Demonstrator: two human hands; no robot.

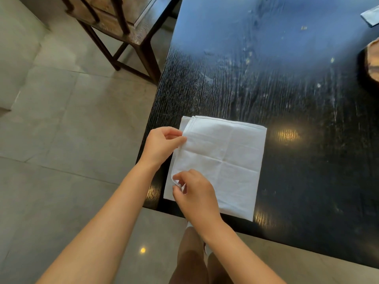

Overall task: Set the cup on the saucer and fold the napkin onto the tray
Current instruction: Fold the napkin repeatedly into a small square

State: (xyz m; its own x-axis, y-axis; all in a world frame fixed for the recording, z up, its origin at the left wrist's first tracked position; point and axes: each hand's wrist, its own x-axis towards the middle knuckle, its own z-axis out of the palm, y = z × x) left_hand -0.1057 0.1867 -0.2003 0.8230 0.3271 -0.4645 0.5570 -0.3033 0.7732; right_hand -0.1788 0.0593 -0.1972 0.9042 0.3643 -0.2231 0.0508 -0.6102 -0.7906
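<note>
A white cloth napkin lies folded in layers near the corner of the dark wooden table, with crease lines across it. My left hand pinches the napkin's left edge near its far corner. My right hand pinches the same left edge nearer to me, lifting a small curl of cloth. A wooden tray shows only as a sliver at the right edge of the view. The cup and saucer are out of sight.
A dark wooden chair stands on the tiled floor left of the table. A pale folded item lies at the table's far right corner. The table's near edge runs just below the napkin.
</note>
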